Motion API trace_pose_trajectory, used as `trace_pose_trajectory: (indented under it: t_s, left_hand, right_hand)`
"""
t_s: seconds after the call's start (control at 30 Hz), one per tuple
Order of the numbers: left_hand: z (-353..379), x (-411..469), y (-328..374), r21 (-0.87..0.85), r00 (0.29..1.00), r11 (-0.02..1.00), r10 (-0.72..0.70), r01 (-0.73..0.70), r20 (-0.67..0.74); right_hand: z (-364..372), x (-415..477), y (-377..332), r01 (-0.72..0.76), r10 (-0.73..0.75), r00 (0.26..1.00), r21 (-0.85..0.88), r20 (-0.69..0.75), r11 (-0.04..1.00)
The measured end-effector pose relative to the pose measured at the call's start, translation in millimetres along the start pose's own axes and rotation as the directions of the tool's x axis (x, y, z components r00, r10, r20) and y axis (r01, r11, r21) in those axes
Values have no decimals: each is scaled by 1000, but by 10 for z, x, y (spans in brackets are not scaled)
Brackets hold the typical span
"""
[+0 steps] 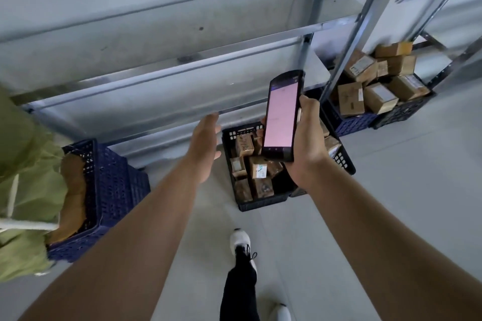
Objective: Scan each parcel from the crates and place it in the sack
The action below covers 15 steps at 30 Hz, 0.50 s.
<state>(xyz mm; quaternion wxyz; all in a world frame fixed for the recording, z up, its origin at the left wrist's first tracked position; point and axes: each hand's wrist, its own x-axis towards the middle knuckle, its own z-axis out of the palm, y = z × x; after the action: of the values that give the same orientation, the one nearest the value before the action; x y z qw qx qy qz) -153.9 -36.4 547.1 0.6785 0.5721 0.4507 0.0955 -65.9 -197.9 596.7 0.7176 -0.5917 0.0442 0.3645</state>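
Brown cardboard parcels [257, 167] fill a black plastic crate [260, 204] on the floor.
Right hand [306, 143] grip grasps a black handheld scanner [281, 117]; left hand [204, 148] released, fingers spread, above the crate's left edge.

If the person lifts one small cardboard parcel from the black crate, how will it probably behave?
The small cardboard parcel is probably stiff, being boxy with flat faces. It looks light enough for the empty left hand. It should not roll, though neighbours may shift.

brown parcels [257, 164] fill black crate [260, 203]; green sack [23, 164] stands left.
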Motion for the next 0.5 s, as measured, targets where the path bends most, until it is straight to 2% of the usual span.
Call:
trace_pose_trajectory:
  t_s: [0.17, 0.3, 0.5]
  left_hand:
    - [317, 834, -139, 22, 996, 997, -73, 72, 55]
    - [496, 1448, -297, 52, 987, 989, -140, 136, 83]
    - [679, 2187, -615, 91, 963, 963, -259, 252, 68]
  right_hand:
    - [-42, 777, 107, -66, 57, 991, -66, -124, 996]
    - [-101, 1453, 329, -191, 178, 946, -21, -270, 981]
    - [-317, 2111, 594, -240, 222, 941, -44, -257, 970]
